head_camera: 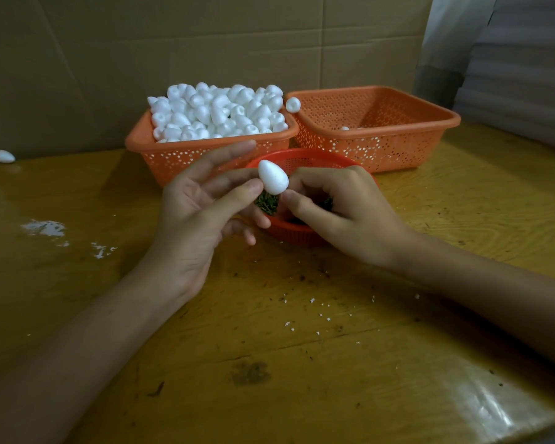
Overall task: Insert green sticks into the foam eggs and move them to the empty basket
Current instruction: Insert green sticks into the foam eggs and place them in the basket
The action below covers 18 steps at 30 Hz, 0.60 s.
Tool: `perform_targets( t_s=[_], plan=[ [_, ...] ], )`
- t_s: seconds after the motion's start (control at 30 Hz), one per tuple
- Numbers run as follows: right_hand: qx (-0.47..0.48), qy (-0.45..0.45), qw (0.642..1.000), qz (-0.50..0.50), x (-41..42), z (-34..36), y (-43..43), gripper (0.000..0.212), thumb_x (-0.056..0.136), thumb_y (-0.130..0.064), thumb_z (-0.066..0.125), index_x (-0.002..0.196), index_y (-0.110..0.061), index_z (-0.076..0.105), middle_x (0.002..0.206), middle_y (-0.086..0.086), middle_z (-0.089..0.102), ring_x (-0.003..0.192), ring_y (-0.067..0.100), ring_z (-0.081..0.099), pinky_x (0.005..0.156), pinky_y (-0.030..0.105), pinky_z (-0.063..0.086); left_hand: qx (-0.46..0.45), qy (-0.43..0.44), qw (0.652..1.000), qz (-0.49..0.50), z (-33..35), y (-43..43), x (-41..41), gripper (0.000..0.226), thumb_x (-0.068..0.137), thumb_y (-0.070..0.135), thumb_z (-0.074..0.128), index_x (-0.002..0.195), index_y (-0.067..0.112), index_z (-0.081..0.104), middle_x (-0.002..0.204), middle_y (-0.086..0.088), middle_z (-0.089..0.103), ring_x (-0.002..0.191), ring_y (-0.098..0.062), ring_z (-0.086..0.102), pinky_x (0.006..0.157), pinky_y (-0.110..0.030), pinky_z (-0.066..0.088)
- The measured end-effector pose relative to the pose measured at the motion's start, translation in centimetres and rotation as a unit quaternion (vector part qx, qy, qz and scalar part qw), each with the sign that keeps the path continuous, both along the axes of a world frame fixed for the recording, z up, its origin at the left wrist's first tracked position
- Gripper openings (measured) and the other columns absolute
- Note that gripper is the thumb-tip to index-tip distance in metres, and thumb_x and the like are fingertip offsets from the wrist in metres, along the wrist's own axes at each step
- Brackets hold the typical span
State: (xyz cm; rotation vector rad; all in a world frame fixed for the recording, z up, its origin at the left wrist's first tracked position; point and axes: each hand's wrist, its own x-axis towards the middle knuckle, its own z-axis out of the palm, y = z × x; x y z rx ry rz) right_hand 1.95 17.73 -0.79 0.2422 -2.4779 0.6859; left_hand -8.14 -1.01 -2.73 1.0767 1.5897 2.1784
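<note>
I've got the left hand (199, 213) pinching the foam egg (272, 180) between thumb and fingers, just above the round red basket (302, 157) of green sticks (266, 203). Its long axis stands near upright, narrow tip leaning up-left, blunt end down. The right hand (343, 213) is curled tight at that blunt end; I cannot tell what it pinches.
</note>
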Motion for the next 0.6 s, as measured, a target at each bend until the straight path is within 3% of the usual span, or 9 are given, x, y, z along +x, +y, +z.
perform_targets(
  t_s=[0.37, 0.6],
  plan=[
    [-0.007, 0.004, 1.0, 0.003, -0.11, -0.03, 0.01, 0.023, 0.101, -0.031, 0.056, 0.09, -0.017, 0.071, 0.076, 0.001, 0.07, 0.071, 0.021, 0.066, 0.068, 0.047, 0.049, 0.002, -0.004, 1.0, 0.003, 0.16, 0.21, 0.43, 0.023, 0.09, 0.014, 0.076, 0.112, 0.019, 0.075, 0.112, -0.009, 0.078, 0.063, -0.018, 0.069, 0.047, -0.024, 0.05],
    [-0.042, 0.009, 0.999, 0.019, -0.09, 0.03, 0.09, 0.018, 0.102, -0.025, 0.062, 0.093, -0.015, 0.074, 0.082, -0.001, 0.075, 0.077, 0.02, 0.071, 0.072, 0.048, 0.052, 0.0, 0.001, 1.0, 0.014, 0.22, 0.19, 0.66, 0.041, 0.086, 0.019, 0.079, 0.125, 0.018, 0.068, 0.114, -0.008, 0.078, 0.065, -0.017, 0.069, 0.047, -0.024, 0.05]
  ],
)
